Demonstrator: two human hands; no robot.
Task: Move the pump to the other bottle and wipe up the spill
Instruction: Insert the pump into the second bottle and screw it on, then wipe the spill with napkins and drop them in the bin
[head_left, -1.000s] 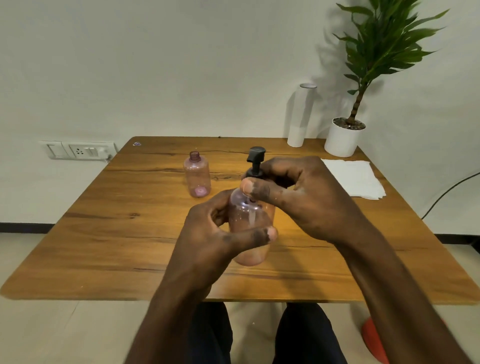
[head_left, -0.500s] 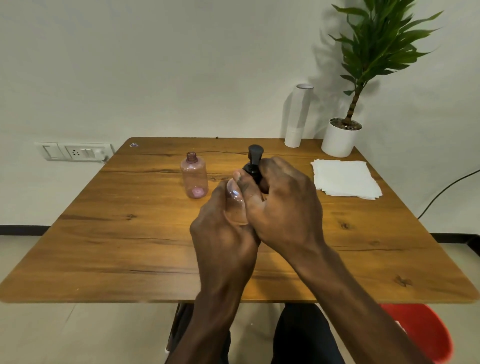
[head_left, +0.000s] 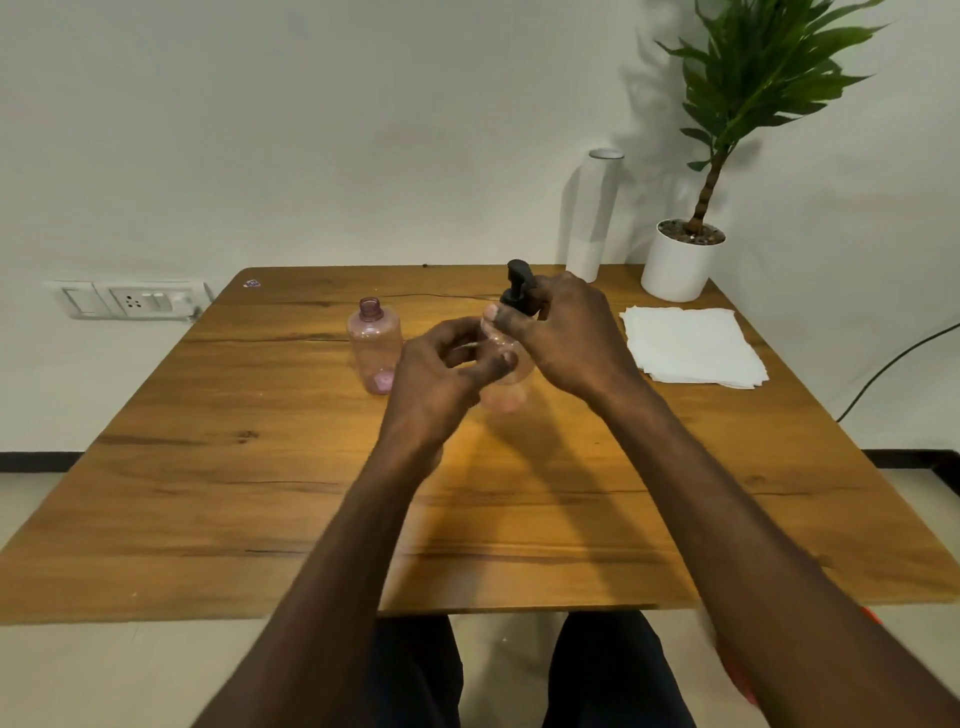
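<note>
Head view: both hands hold the pump bottle over the middle of the worktop. The left hand curls round its body; the right hand grips the black pump at the neck. Compared with half a second ago, the left fingers have spread, so more of the bottle shows. Left of the pump bottle the open bottle stands upright, well apart. Right of it lie white napkins. No label or writing can be read on either bottle.
</note>
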